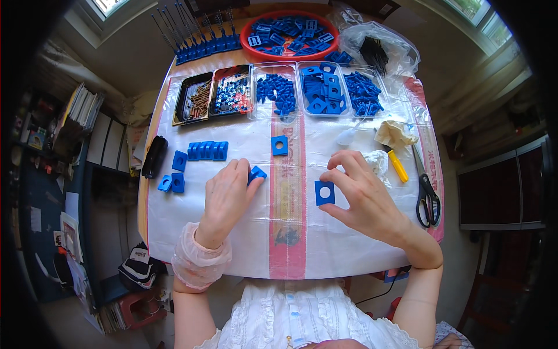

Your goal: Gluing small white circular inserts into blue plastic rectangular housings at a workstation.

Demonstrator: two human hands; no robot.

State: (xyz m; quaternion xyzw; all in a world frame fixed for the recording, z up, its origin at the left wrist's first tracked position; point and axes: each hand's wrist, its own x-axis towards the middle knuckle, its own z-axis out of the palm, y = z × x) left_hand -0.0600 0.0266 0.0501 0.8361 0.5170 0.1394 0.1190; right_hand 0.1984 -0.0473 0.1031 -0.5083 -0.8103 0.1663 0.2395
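Observation:
Between the thumb and fingers of my left hand (225,200) is a small blue plastic piece (257,173), partly hidden by the hand. My right hand (363,200) pinches a square blue plate with a round hole (318,195) by its upper and lower edges. Another square blue plate with a hole (275,152) lies flat beyond and between my hands. Left of it stands a close row of blue pieces (207,151). Several loose blue pieces (178,161) lie farther left on the white sheet (244,247).
Trays of brass-coloured screws (197,100), nuts (231,93) and blue parts (322,90) line the back, before a red basin (250,54). Black scissors (428,198), a yellow-handled tool (399,167) and crumpled cloth (396,133) lie right; a black case (154,157) lies left.

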